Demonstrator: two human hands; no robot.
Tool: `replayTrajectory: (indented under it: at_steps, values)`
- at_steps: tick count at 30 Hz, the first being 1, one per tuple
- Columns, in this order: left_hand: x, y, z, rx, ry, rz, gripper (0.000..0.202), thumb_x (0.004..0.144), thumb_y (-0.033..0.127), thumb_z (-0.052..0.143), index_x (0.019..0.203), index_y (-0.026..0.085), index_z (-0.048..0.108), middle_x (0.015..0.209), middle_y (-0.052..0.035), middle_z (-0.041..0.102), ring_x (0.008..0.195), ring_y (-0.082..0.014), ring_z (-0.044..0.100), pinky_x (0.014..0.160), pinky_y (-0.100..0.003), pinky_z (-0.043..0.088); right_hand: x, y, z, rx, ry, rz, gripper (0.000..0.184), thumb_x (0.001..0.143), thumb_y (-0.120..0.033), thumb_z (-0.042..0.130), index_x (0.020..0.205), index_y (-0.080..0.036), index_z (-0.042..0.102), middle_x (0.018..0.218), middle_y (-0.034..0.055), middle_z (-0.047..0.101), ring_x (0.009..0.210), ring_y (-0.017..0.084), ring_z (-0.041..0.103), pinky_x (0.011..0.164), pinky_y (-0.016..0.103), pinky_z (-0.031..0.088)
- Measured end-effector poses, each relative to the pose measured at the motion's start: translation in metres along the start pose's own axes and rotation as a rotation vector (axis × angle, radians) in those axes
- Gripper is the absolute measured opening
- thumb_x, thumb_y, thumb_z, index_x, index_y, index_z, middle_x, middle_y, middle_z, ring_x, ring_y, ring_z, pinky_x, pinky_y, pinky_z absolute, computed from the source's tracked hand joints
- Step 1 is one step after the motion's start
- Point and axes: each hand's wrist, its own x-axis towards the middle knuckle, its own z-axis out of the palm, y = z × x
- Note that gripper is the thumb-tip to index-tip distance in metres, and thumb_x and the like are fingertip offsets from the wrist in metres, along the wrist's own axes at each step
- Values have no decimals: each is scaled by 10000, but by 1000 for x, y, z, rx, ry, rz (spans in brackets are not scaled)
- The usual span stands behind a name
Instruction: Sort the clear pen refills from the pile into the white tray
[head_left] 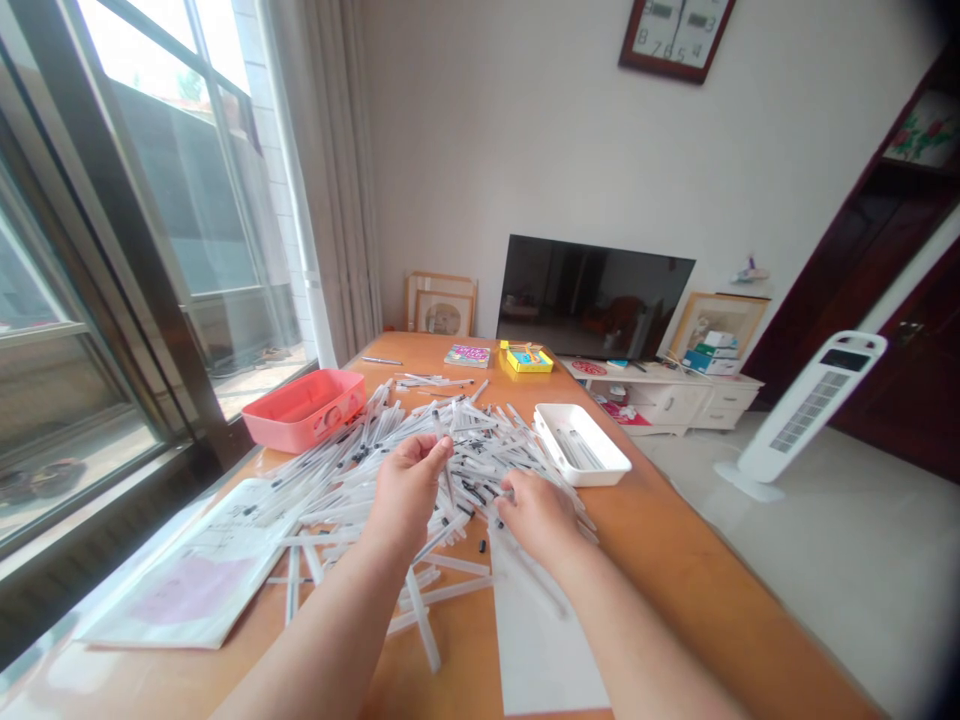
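My left hand (pixel 406 492) is closed, with a pen (pixel 448 482) pinched upright between thumb and fingers. To its right, my right hand (pixel 541 515) reaches low over the near right side of the pile, its fingers curled together; what they grip, if anything, I cannot make out. Around both hands spreads a large heap of translucent pen barrels (pixel 341 497), with black caps and tips scattered among them. One loose black cap (pixel 482 546) lies on the table between my forearms. A white sheet of paper (pixel 544 660) lies partly under my right forearm.
A pink plastic basket (pixel 300 418) stands left of the heap. The white tray (pixel 613 462) at right holds several pens. A booklet (pixel 176 590) lies at the near left. Farther back are a purple book (pixel 468 356) and a yellow box (pixel 531 360). The wooden table's (pixel 675 570) right edge drops to the floor.
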Motion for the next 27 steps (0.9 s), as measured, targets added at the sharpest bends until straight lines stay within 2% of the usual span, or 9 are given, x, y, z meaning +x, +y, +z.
replayTrajectory:
  at_steps: [6, 11, 15, 20, 23, 27]
  values:
    - [7, -8, -4, -30, 0, -48, 362, 687, 503, 787, 788, 171, 683, 759, -10, 683, 599, -102, 513, 606, -239, 381, 2, -3, 3, -24, 11, 20, 60, 857, -253, 615, 888, -231, 662, 908, 50, 696, 808, 200, 617, 637, 290, 301]
    - [10, -14, -6, -108, -11, -51, 385, 688, 519, 794, 767, 170, 652, 735, 1, 647, 626, -100, 536, 628, -235, 416, -1, -2, -6, 42, 23, 61, 89, 837, -246, 590, 760, -226, 629, 765, 25, 664, 677, 173, 558, 574, 288, 246]
    - [12, -17, -6, -249, -3, -88, 396, 684, 489, 813, 770, 157, 616, 670, 31, 578, 593, -80, 504, 622, -229, 435, -5, -2, -13, 360, 33, 120, 108, 812, -291, 584, 729, -226, 601, 620, -16, 614, 582, 154, 514, 543, 266, 281]
    - [13, -13, -5, -383, 54, -156, 338, 696, 358, 827, 811, 149, 587, 720, 14, 617, 612, -70, 544, 645, -219, 470, -9, -13, -20, 906, -70, 225, 136, 811, -328, 581, 776, -199, 605, 642, -15, 656, 545, 130, 522, 548, 248, 382]
    - [13, -9, -5, -443, 92, -182, 304, 708, 288, 822, 825, 154, 576, 758, -2, 643, 634, -72, 576, 655, -218, 488, -12, -23, -25, 1056, -134, 271, 162, 805, -345, 614, 777, -186, 603, 647, -9, 668, 518, 109, 504, 546, 239, 387]
    - [13, -9, -5, -493, 101, -198, 279, 730, 246, 814, 829, 159, 568, 767, -8, 650, 640, -73, 591, 651, -211, 505, -14, -30, -27, 1132, -166, 292, 168, 803, -339, 629, 782, -173, 613, 636, -4, 663, 506, 93, 489, 538, 227, 366]
